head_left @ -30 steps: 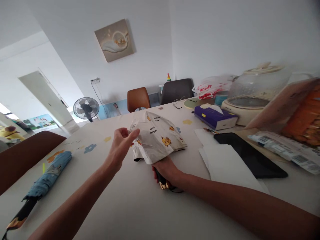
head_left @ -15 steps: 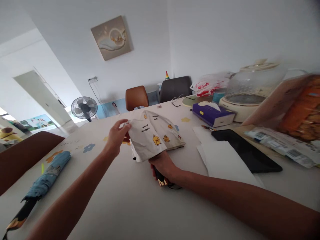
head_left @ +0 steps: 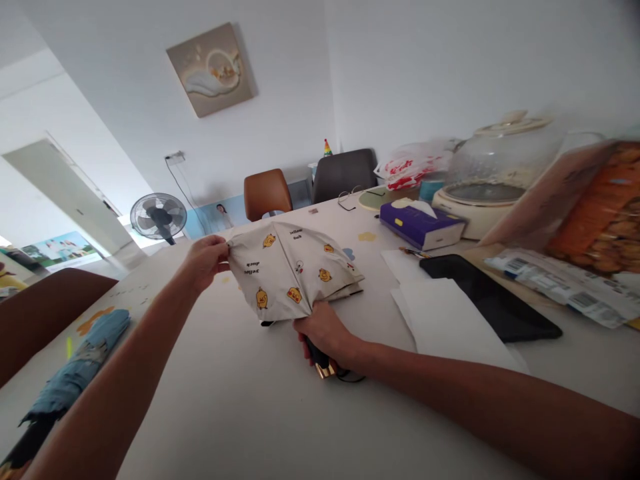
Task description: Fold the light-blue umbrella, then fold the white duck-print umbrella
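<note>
left grip, pinching umbrella cloth, has moved leftward; right grip clasps the handle.

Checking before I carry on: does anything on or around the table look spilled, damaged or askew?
I see nothing spilled or damaged on the table. The wall picture looks askew, but the door leans too, so camera tilt may explain it. The printed umbrella canopy spreads unevenly, its edge held out by the left hand.
</note>
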Demonstrator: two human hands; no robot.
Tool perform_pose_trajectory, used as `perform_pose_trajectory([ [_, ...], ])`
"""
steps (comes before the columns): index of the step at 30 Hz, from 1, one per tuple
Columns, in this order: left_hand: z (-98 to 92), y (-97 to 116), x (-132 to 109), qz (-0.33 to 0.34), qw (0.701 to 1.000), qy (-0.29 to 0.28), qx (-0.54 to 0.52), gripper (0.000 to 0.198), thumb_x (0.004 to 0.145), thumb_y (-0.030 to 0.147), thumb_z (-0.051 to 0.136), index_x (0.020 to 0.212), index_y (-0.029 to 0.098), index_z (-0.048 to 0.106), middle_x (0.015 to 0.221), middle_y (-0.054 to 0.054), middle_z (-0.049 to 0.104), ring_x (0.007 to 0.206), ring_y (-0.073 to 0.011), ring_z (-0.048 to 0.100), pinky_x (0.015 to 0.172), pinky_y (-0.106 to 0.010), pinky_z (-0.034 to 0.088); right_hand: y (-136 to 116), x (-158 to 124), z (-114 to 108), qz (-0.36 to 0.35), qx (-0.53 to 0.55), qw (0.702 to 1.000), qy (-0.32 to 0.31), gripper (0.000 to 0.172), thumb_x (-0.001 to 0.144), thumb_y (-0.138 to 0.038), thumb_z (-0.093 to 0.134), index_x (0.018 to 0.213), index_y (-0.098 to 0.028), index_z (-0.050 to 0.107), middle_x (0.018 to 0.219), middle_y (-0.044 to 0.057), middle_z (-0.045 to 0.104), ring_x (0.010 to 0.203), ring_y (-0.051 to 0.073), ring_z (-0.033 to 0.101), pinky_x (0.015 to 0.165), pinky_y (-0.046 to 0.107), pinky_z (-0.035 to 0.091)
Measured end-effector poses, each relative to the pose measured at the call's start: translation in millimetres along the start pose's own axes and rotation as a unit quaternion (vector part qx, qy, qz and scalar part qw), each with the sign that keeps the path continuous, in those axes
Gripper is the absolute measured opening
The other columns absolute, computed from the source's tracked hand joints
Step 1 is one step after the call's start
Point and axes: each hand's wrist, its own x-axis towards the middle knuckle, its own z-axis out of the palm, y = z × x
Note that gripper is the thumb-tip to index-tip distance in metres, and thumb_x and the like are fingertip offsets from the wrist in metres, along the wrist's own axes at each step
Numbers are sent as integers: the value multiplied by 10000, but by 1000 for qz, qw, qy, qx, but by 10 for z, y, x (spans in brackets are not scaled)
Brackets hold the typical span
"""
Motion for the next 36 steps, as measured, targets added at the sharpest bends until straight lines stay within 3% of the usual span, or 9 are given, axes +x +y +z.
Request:
perform_pose_trajectory([
  [3,166,-217,106,-1,994,107,2,150,528,91,477,654,173,475,468,63,377,413,-71,348,400,-183,296,-21,-2,-6,25,13,1000,-2,179,642,-110,483,499,-179,401,301,-22,440,241,120,420,234,234,381],
  [6,323,-455,202,20,984,176,11,212,551,89,461,733,190,502,543,46,435,448,-81,374,410,-187,260,-21,17,-23,20,19,1000,-11,184,651,-119,493,498,-177,408,308,-19,451,243,114,418,242,228,389],
  [10,419,-729,288,-2,984,176,-6,225,545,76,464,732,189,515,590,34,472,499,-93,421,450,-200,306,-11,38,-60,17,38,999,-18,210,677,-169,526,496,-175,420,323,-25,451,257,105,427,255,217,398],
  [15,448,-900,270,-70,986,135,-62,41,611,182,505,588,168,474,510,28,429,470,-109,426,454,-239,354,-20,24,-112,6,55,995,-77,274,697,-301,603,520,-165,443,353,-36,459,278,85,413,269,203,398],
  [20,469,-855,258,-68,983,123,-116,267,723,410,512,689,150,562,639,-23,549,585,-142,522,543,-266,423,-55,13,-136,13,101,993,-65,373,689,-488,626,611,-171,446,469,-63,454,307,70,423,254,201,394],
  [25,437,-803,275,-50,985,101,-127,273,712,419,553,691,147,564,550,16,483,526,-124,486,554,-278,420,-83,21,-160,76,138,985,-66,545,721,-726,400,637,-188,406,481,-49,444,294,73,406,244,215,383],
  [30,384,-636,199,-49,981,96,-159,188,700,324,582,654,149,530,527,23,490,511,-118,496,554,-267,441,-110,-10,-150,62,130,988,-47,427,743,-591,525,648,-200,386,465,-64,433,291,75,396,250,210,376],
  [36,333,-396,72,-101,967,-42,-229,128,713,233,498,730,137,581,619,-43,594,650,-193,600,620,-323,508,-198,-41,-171,81,134,987,-50,346,783,-425,486,553,-206,351,339,-67,368,249,70,324,265,194,337],
])
